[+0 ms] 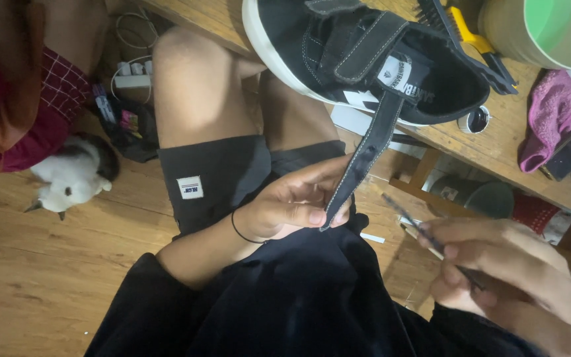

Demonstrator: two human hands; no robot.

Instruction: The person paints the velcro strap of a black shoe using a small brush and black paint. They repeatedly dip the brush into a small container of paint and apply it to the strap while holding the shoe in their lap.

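A black shoe [338,46] with a white sole and hook-and-loop straps lies on the edge of a wooden table [497,142]. One long black strap [368,149] hangs down from it. My left hand [292,201] pinches the strap's lower end between thumb and fingers, a thin black band on its wrist. My right hand [507,274] at the lower right grips a thin dark tool [424,231] that points up and left toward the strap. My bare knees and black shorts fill the middle.
On the table lie a black and yellow brush [470,36], a green-lined bucket [543,30] and a pink cloth [556,109]. A white and black cat [74,175] lies on the wooden floor at left, near a power strip [133,79] with cables.
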